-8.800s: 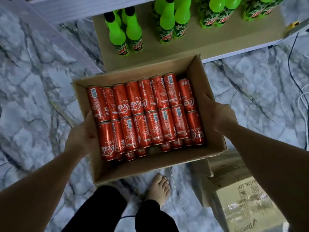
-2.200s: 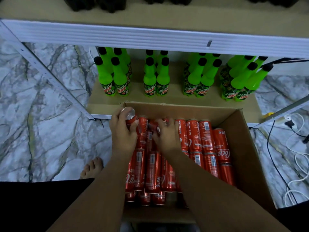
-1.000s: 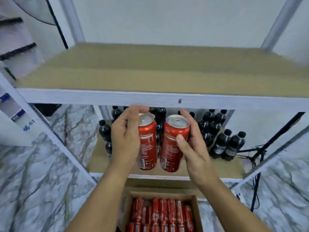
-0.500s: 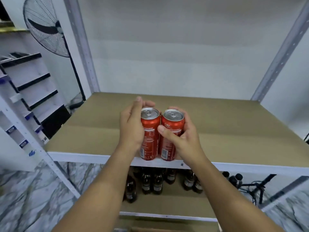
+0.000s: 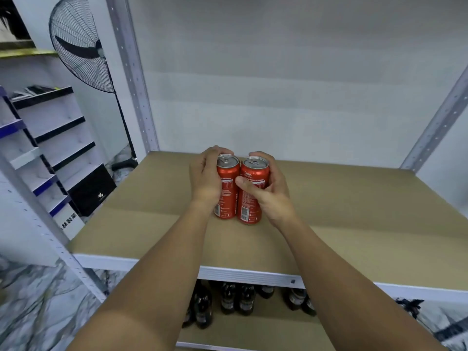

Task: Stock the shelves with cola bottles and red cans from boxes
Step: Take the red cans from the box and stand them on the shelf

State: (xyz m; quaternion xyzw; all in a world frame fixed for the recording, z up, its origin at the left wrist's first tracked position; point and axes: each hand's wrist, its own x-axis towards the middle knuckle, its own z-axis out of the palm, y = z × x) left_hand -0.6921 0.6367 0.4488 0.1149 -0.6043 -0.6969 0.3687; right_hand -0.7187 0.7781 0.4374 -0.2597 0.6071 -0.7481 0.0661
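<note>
Both cans have been carried forward since half a second ago and are now set upright near the middle of the brown shelf (image 5: 354, 211). One can (image 5: 227, 191) is held by the left hand (image 5: 206, 181), fingers curled round its side. The other can (image 5: 252, 196) is held the same way by the right hand (image 5: 272, 193). The two cans are touching. Full cans are probably a bit heavy, hard and smooth, so they are best held round the middle. Cola bottles (image 5: 243, 298) are seen on the shelf below.
</note>
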